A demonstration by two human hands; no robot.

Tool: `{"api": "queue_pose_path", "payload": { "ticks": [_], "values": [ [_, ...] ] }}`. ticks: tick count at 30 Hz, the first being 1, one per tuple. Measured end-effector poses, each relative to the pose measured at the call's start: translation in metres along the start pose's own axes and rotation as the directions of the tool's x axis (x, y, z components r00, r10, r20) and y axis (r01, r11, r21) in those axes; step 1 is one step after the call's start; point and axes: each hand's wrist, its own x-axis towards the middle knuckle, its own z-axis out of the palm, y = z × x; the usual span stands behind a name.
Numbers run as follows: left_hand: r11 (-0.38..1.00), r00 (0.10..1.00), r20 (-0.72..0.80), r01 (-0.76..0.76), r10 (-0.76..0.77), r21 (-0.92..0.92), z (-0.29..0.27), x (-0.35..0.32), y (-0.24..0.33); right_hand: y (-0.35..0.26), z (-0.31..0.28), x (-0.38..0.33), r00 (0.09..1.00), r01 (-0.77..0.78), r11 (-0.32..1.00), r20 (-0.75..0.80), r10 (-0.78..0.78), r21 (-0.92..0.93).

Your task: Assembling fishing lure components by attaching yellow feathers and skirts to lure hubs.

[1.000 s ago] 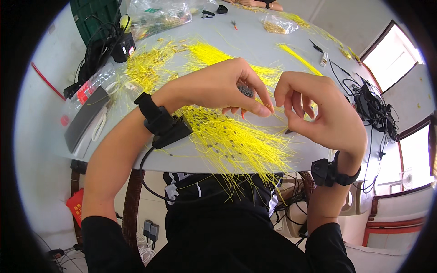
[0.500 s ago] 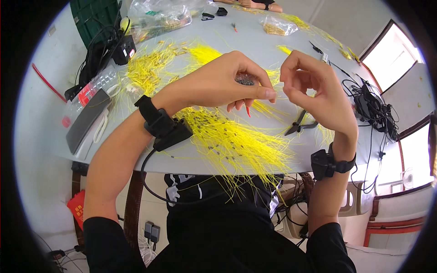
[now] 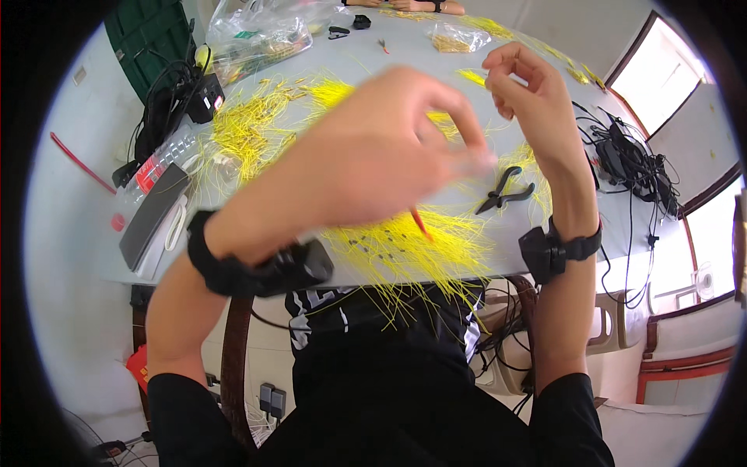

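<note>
My left hand [image 3: 389, 148], smeared by motion, hovers over the table with thumb and forefinger closed together. A slim red-ended thing [image 3: 421, 223] sticks out beneath its palm; the rest of it is hidden. Under that hand a loose bundle of thin yellow strands [image 3: 420, 257] with small dark pieces lies across the near table edge. My right hand [image 3: 533, 86] is raised farther off to the right, fingers curled in toward the thumb; whatever they pinch is too small to make out. Between the hands and the near edge lie dark-handled pliers [image 3: 504, 191], jaws pointing left.
More yellow strands [image 3: 253, 124] with brownish ends are heaped at the left. A grey case [image 3: 154, 214] and a plastic bottle [image 3: 163, 156] lie at the left edge. Tangled black cables [image 3: 634, 167] sit at the right. Clear bags [image 3: 264, 39] and another person's hands [image 3: 412, 5] are far off.
My left hand has lifted nearer to the camera, the red-ended thing still under it. My right hand has drawn away, farther up the table, uncovering the pliers.
</note>
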Motion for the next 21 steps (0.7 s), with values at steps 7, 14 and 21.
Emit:
{"api": "queue_pose_path", "payload": {
  "ticks": [7,14,21],
  "values": [
    [0.981,0.990,0.038,-0.141,0.137,0.131,0.070,-0.033,0.002,-0.009,-0.018,0.020,0.987,-0.013,0.987,-0.157,0.039,0.161],
    [0.950,0.955,-0.209,-0.250,0.210,-0.187,0.126,-0.006,-0.010,-0.016,-0.007,0.029,0.926,-0.013,0.954,-0.357,0.125,0.300],
    [0.949,0.962,-0.208,-0.222,0.176,-0.223,0.138,-0.005,0.006,-0.012,-0.031,0.025,0.849,0.036,0.556,-0.319,0.422,0.831]
  ]
}}
